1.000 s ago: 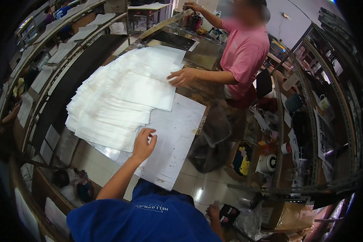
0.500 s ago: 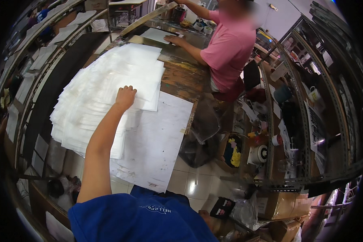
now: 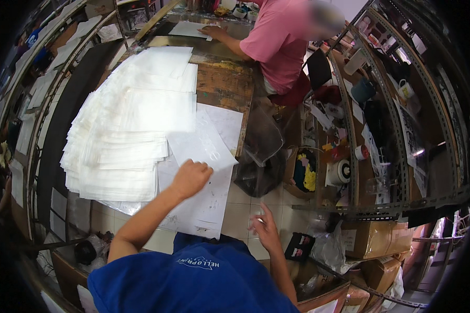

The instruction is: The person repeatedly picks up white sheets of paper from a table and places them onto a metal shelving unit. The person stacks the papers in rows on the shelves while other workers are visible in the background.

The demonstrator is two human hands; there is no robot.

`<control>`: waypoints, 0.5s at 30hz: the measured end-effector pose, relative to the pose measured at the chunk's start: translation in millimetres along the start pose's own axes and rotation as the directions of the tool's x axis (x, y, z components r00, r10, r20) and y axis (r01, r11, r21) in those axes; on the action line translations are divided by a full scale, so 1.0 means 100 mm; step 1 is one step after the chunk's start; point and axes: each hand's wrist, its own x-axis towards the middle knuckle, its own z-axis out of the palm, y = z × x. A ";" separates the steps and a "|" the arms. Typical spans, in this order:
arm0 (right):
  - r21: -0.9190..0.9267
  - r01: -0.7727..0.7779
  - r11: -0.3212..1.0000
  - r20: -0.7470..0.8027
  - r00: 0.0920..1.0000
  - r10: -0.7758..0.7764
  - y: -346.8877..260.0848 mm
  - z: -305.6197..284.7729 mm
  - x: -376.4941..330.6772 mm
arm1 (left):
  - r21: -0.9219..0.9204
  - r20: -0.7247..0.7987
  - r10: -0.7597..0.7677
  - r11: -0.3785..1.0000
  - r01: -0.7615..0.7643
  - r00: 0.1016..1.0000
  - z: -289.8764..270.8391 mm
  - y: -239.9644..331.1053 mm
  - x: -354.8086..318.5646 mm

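Note:
My left hand point(image 3: 191, 180) is closed on the near edge of a thin, translucent white sheet point(image 3: 206, 143) with a pale printed mark. That sheet slants over a scuffed white board point(image 3: 190, 211) at the near end of the table. Left of it spreads a large fanned pile of similar white sheets point(image 3: 109, 141), overlapping in rows. My right hand point(image 3: 265, 228) hovers past the board's right edge, fingers apart, holding nothing. Whether the held sheet is a single layer or a flat bag, I cannot tell.
Across the paint-stained wooden table point(image 3: 219, 75), a co-worker in a pink shirt point(image 3: 277, 44) rests a hand on another white sheet point(image 3: 185, 29). Metal shelving point(image 3: 397, 130) lines the right side. Cardboard boxes point(image 3: 378, 240) stand low at the right, and racks of sheets point(image 3: 42, 88) stand left.
My left hand has moved from the pile toward me and right, bringing a sheet over the board. My right hand has come into view. The co-worker's raised arm has lowered or left view.

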 end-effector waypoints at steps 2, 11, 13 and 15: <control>0.005 0.061 0.998 0.172 0.983 -0.061 -0.35 0.30 0.17 | -0.038 0.011 -0.008 0.999 0.009 1.000 -0.08 0.34 -0.13; 0.191 0.089 0.978 -0.071 0.995 -0.077 -0.48 0.45 0.49 | -0.367 -0.152 0.016 0.927 -0.072 0.988 -0.43 1.26 -0.13; 0.224 0.127 0.966 -0.192 0.978 -0.084 -0.49 0.30 0.38 | -0.674 0.024 0.155 0.732 -0.099 0.988 -0.45 1.52 -0.26; 0.291 0.164 0.943 -0.294 0.953 -0.075 -0.60 0.15 0.15 | -0.883 0.377 0.151 0.356 0.306 0.914 -0.09 1.65 -0.30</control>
